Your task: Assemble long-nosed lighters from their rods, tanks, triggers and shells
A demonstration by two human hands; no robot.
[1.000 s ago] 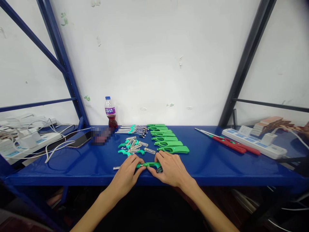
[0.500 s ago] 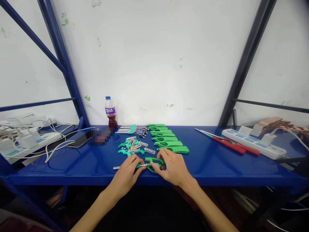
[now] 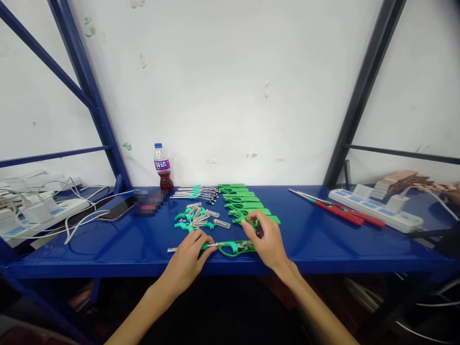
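My left hand [image 3: 192,249] pinches a long-nosed lighter [image 3: 233,247] by its metal tube, near the front edge of the table. The lighter's green handle lies open on top, with a teal trigger and inner parts showing. My right hand [image 3: 268,237] is raised behind the handle, fingers closed on a green shell half [image 3: 247,219]; a dark piece shows under its palm. Much of that shell is hidden by the fingers. Beyond lie loose teal triggers [image 3: 184,226], clear small cases [image 3: 222,223] and a row of green handle shells [image 3: 244,205].
Metal lighter tubes [image 3: 187,193] lie at the back. A drink bottle [image 3: 163,167] stands by the wall, with a phone [image 3: 118,209] and cables to the left. Red-handled lighters [image 3: 339,212] and a power strip [image 3: 377,211] lie at the right, on the blue table [image 3: 136,244].
My right hand has lifted the green shell half off the lighter and moved back and right, uncovering the trigger and inner parts. My left hand holds nearly still.
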